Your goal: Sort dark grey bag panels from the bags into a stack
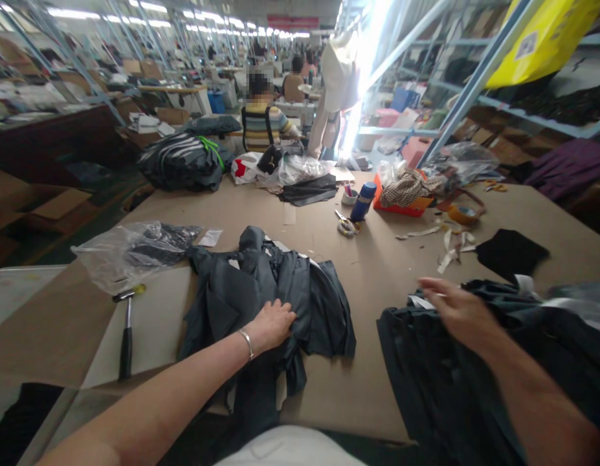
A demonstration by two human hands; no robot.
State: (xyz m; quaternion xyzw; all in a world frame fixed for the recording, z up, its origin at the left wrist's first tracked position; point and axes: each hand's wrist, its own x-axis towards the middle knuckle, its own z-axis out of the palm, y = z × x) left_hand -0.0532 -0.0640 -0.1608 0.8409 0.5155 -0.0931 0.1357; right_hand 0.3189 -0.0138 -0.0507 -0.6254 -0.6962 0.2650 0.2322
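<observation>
A dark grey garment (261,291) lies crumpled on the brown table (377,259) in front of me. My left hand (273,323) rests on its middle, fingers curled into the cloth; a silver bracelet sits on the wrist. A second dark garment pile (455,382) lies at the right. My right hand (455,307) lies on top of this pile, fingers stretched out to the left beside a white label (421,301).
A hammer (126,330) lies at the left near a clear plastic bag (129,249). Scissors (345,225), a blue bottle (363,200), an orange tray (401,206), tape (462,213) and a black cloth piece (511,252) sit farther back. A person in a striped shirt (261,123) sits beyond the table.
</observation>
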